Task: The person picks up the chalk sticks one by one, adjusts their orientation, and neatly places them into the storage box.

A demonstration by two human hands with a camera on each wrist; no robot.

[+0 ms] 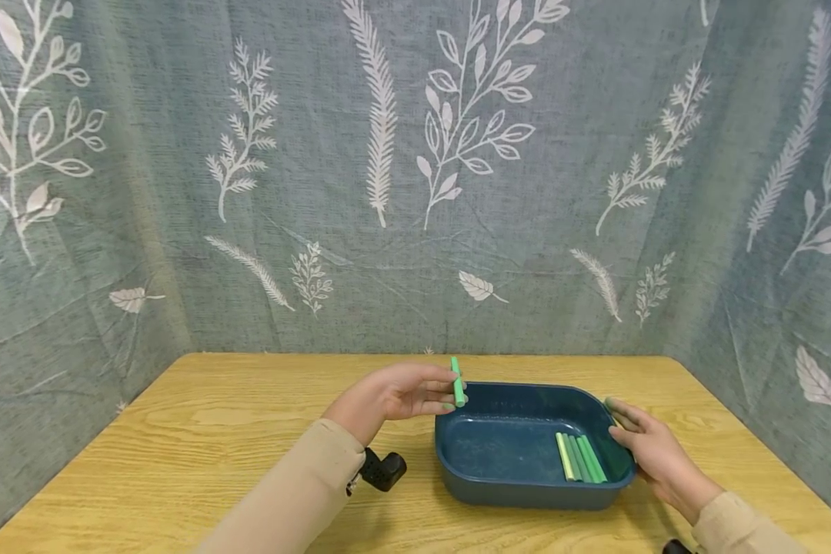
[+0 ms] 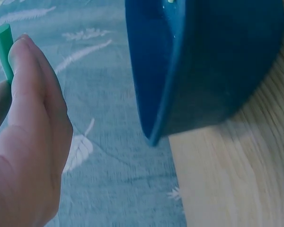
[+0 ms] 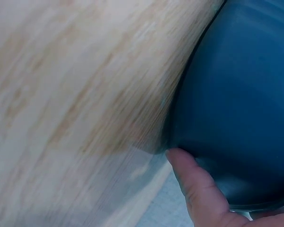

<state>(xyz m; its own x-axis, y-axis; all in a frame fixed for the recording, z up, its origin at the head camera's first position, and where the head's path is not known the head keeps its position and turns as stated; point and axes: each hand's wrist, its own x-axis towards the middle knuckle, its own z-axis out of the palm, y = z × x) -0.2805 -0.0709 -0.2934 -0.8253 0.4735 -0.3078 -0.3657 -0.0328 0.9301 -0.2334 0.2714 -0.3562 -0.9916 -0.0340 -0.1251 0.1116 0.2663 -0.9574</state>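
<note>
Over the back left corner of a dark blue tub (image 1: 505, 496), my left hand (image 1: 405, 392) pinches a green chalk stick (image 1: 458, 382) between thumb and fingers. The left wrist view shows the chalk's end (image 2: 3, 40) jutting past the fingers, beside the tub (image 2: 227, 61). Several chalk sticks (image 1: 582, 459), pale yellow-green to green, lie side by side in the tub's right end. My right hand (image 1: 654, 450) holds the tub's right end, thumb at the rim. A digit presses the outer wall (image 3: 227, 104) in the right wrist view. Green dust marks fingertips of both hands.
The tub stands on a light wooden table (image 1: 249, 431). A grey-green curtain (image 1: 415, 292) with white leaf prints hangs behind the table and along both sides. A black wrist device (image 1: 384, 469) sits under the left forearm, close to the tub's left side.
</note>
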